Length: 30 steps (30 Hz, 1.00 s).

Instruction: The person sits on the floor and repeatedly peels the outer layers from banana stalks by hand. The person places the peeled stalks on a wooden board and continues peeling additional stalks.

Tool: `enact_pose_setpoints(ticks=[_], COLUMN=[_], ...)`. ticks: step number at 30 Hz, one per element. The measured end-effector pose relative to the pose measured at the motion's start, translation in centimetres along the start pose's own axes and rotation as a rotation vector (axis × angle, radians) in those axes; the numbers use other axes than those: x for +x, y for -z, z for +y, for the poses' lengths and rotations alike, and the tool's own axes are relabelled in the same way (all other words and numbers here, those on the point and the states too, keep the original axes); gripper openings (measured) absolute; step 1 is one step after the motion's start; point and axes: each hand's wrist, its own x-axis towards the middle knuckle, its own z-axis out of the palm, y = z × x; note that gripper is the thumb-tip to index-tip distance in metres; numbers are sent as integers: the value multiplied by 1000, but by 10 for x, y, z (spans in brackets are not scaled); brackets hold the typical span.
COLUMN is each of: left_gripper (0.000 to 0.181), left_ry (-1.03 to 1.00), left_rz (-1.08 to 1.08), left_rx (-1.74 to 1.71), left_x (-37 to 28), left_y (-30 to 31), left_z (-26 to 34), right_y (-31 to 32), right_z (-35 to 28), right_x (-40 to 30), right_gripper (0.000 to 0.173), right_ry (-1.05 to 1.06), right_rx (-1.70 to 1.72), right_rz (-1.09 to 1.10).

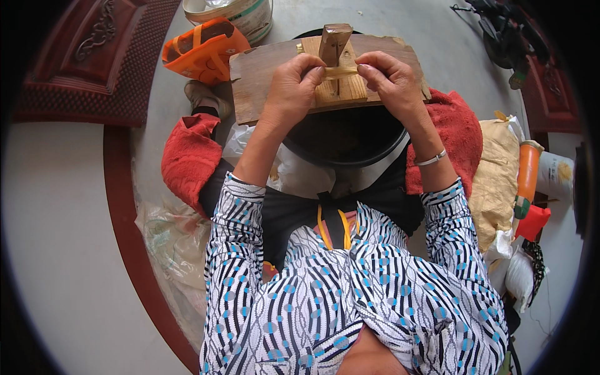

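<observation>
My left hand (pixel 293 86) pinches one end of a short, pale yellow strip (pixel 341 72) between thumb and fingertips. The other end sits in the pinch of my right hand (pixel 393 82), so the strip is held crosswise between them. Its material is too small to tell. Under and behind it, an upright wooden post (pixel 333 42) rises from a pale wooden block (pixel 351 91). That block lies on a worn wooden board (pixel 258 77). The board spans a round black tub (pixel 347 145) between my knees, with the tub's near side showing below the board.
Red towels (pixel 190 159) cover both knees. An orange bag (pixel 206 51) and a white bucket (pixel 248 21) stand beyond the board at left. On the right lie a tan woven sack (pixel 494 173) and an orange cylinder (pixel 527 166). Plastic sheeting (pixel 176 243) lies at left.
</observation>
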Motion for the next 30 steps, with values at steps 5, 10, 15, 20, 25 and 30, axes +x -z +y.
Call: enact_pose_setpoints(ticks=[5, 10, 15, 20, 25, 30], left_gripper=[9, 8, 13, 16, 34, 38], left_ry=[-97, -26, 185, 288, 551, 282], left_rz=[100, 156, 342, 544, 644, 624], left_rx=[501, 407, -244, -223, 166, 262], left_x=[1, -17, -10, 68, 134, 96], left_y=[-3, 12, 66, 152, 234, 194], left_z=[-5, 3, 14, -3, -58, -83], right_y=[0, 8, -6, -18, -34, -39], right_z=[2, -13, -8, -10, -2, 15], right_x=[-2, -29, -74, -98, -87, -87], right_gripper=[11, 12, 30, 27, 24, 23], right_ry=[346, 47, -365, -472, -512, -560], right_rx=[-743, -342, 798, 1052, 1138, 1180], right_rz=[12, 101, 15, 19, 98, 139])
